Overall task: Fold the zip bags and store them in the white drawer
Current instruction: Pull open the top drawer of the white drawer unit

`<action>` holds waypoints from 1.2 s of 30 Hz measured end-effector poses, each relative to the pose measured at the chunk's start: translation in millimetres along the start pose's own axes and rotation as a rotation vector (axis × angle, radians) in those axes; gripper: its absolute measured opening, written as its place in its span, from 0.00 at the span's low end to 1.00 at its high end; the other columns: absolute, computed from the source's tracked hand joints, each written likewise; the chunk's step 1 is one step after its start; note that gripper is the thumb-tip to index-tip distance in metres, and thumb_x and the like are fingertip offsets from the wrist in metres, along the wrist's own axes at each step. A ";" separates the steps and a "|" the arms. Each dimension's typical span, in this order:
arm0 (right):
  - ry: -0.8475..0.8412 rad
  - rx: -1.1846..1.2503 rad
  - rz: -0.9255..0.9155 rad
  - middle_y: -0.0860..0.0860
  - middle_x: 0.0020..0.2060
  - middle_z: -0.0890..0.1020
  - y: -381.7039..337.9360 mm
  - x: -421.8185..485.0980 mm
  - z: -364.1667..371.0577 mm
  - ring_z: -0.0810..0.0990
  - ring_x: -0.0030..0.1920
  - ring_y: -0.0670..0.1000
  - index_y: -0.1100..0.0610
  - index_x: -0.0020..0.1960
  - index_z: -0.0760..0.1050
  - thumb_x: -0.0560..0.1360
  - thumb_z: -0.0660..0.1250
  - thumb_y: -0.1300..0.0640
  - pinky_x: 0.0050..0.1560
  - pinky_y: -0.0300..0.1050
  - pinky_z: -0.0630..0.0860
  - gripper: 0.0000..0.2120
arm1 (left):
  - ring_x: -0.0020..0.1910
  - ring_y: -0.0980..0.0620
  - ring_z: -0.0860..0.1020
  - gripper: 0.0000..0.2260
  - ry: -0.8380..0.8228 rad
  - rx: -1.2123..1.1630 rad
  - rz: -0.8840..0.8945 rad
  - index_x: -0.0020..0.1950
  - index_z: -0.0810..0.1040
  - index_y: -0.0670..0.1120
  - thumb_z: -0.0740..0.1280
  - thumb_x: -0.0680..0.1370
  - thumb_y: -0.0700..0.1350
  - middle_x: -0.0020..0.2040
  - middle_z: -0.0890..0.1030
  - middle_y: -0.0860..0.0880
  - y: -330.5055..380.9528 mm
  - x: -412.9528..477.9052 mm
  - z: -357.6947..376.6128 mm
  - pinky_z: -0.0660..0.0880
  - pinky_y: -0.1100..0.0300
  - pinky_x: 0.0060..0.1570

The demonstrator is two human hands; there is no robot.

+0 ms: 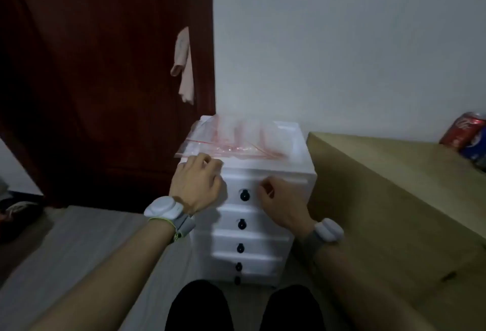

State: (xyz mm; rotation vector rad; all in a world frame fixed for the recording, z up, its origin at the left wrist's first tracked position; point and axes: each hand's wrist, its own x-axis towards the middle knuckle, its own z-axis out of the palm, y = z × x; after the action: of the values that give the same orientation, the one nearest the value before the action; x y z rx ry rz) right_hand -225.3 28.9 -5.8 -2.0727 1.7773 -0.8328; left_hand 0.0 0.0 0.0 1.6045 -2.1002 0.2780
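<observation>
Well, the zip bags (pixel 231 141) lie in a loose, overlapping heap on top of the white drawer unit (pixel 263 241), their red seal lines crossing at odd angles, none folded that I can make out. Just this side of the heap, the left hand (pixel 197 186) sits at the unit's front left corner with its fingers curled at the nearest bag's edge. Whether they pinch the plastic or only rest on it I cannot tell. It looks placed to draw a bag forward or to steady the unit.

Beside it, across the black knob (pixel 244 195), the right hand (pixel 281 199) hangs before the top drawer (pixel 286 186), fingers folded in. I cannot tell if they hook the drawer's upper lip. All the drawers look closed, so I would guess opening one comes soon.

Off past the right hand stands a tan wooden surface (pixel 381 199) with drink cans (pixel 465 133) at its far corner. Beyond the left hand, a pale cloth (pixel 184 67) hangs on a dark red door (pixel 105 67).
</observation>
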 end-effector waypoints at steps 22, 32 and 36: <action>-0.358 0.777 0.524 0.51 0.39 0.79 -18.2 -20.5 36.5 0.74 0.38 0.50 0.54 0.47 0.75 0.78 0.63 0.48 0.32 0.37 0.66 0.10 | 0.74 0.48 0.63 0.23 -0.202 -0.121 -0.116 0.75 0.66 0.56 0.52 0.80 0.53 0.75 0.65 0.52 -6.6 -19.6 -2.9 0.57 0.39 0.72; -0.502 0.691 0.556 0.48 0.38 0.82 -24.2 -78.9 32.1 0.75 0.35 0.46 0.52 0.45 0.77 0.77 0.63 0.43 0.32 0.36 0.67 0.13 | 0.72 0.44 0.65 0.23 -0.276 -0.087 -0.155 0.76 0.63 0.55 0.55 0.80 0.52 0.76 0.63 0.50 5.0 -17.2 -9.6 0.60 0.38 0.69; -0.467 0.694 0.594 0.49 0.39 0.84 -26.4 -93.4 37.5 0.78 0.32 0.46 0.55 0.46 0.79 0.77 0.63 0.43 0.32 0.36 0.70 0.15 | 0.73 0.44 0.65 0.24 -0.317 -0.073 -0.171 0.76 0.61 0.56 0.57 0.79 0.51 0.77 0.61 0.51 7.4 -18.6 -13.6 0.60 0.38 0.68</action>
State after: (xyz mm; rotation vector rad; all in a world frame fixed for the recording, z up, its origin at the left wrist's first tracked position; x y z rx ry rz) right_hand -188.8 119.0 -43.0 -1.0931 1.4319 -0.5958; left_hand 0.1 23.9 3.7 1.8700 -2.1490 -0.1168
